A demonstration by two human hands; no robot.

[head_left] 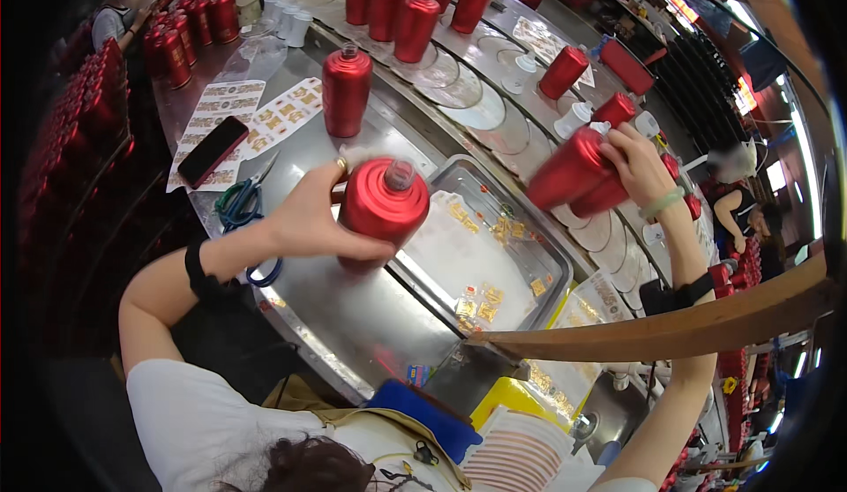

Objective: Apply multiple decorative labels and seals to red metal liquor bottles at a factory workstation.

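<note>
Left grip (pixel 304 216) wrapped round red bottle (pixel 384 205); right grip (pixel 639 164) grasping tilted second bottle (pixel 569 171)

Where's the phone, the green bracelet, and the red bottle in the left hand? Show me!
Phone (pixel 213 151): head view, middle of its dark face.
Bracelet (pixel 662 203): head view, on its green band.
Bottle (pixel 385 211): head view, on its red shoulder.
</note>
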